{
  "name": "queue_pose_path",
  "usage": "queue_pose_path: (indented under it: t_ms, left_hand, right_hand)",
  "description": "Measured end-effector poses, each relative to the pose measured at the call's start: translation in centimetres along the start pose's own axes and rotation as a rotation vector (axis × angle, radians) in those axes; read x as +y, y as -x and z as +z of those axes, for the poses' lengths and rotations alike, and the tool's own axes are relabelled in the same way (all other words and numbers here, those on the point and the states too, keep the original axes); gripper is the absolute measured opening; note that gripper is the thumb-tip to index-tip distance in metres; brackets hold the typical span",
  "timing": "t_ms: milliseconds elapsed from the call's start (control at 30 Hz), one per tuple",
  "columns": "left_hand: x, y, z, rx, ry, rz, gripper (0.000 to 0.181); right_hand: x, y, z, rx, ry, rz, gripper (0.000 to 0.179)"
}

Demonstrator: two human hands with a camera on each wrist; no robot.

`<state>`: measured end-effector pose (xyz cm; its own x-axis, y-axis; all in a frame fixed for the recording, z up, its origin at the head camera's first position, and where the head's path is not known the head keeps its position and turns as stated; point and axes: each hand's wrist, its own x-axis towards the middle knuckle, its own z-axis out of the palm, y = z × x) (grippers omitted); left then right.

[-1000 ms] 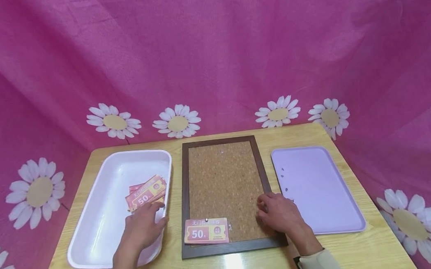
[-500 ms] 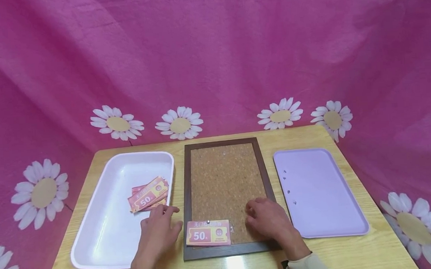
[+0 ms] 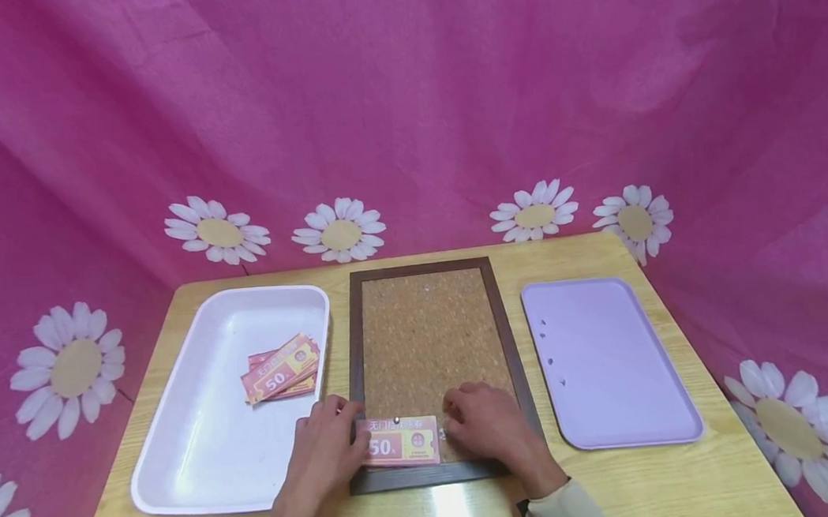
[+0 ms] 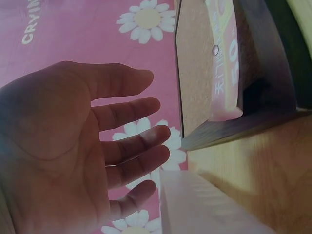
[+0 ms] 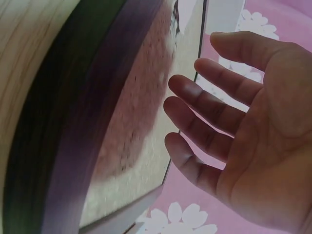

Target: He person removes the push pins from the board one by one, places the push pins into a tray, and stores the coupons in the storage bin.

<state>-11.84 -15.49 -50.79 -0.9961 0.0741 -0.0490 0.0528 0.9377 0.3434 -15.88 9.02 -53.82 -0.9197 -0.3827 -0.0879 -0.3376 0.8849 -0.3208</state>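
A pink and yellow paper coupon point(image 3: 402, 444) marked 50 lies at the lower left of the framed cork board point(image 3: 426, 345), with a small round-headed pin point(image 3: 396, 421) at its top edge. My left hand point(image 3: 326, 450) is at the coupon's left end, over the board's left frame; contact is hard to tell. In the left wrist view its fingers point(image 4: 139, 151) are loosely bent and hold nothing. My right hand point(image 3: 491, 421) hovers over the lower right of the cork, just right of the coupon. Its fingers point(image 5: 204, 117) are relaxed around nothing in the right wrist view.
On the left stands a white basin point(image 3: 212, 445) with several more coupons point(image 3: 282, 369) fanned inside. A shallow purple tray point(image 3: 619, 357) lies on the right, with several small pins point(image 3: 551, 361) along its left side. A pink flowered cloth point(image 3: 405, 117) hangs behind the wooden table point(image 3: 556, 254).
My left hand has moved right, from the basin to the coupon's left end. My right hand has shifted left across the cork, closer to the coupon. The coupon stays in place on the board.
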Motion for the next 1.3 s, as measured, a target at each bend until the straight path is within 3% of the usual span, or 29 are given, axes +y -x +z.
queue_pose_path:
  t_ms: [200, 500, 700, 933, 1100, 1300]
  left_hand:
    - [0.2, 0.1, 0.8, 0.016, 0.015, 0.057, 0.03]
    - [0.5, 0.2, 1.9, -0.028, 0.014, 0.085, 0.033]
    - [0.3, 0.1, 2.4, -0.013, -0.019, 0.121, 0.032]
    - [0.3, 0.0, 2.7, -0.023, -0.026, 0.096, 0.032]
    - [0.2, -0.1, 2.9, -0.005, -0.032, 0.097, 0.031]
    - [0.1, 0.0, 3.2, -0.042, -0.031, 0.058, 0.029]
  right_hand:
    - [-1.0, -0.3, 0.5, -0.02, -0.006, -0.034, 0.015]
    - [-2.6, -1.0, 0.8, 0.006, 0.063, -0.147, 0.015]
    - [-3.2, -1.3, 1.1, -0.012, 0.059, -0.138, 0.019]
    - [-4.4, -2.1, 1.3, -0.077, 0.051, -0.144, 0.021]
    - [-5.0, -2.7, 1.5, -0.074, 0.058, -0.139, 0.018]
    - [-5.8, -3.1, 1.6, -0.094, 0.079, -0.124, 0.019]
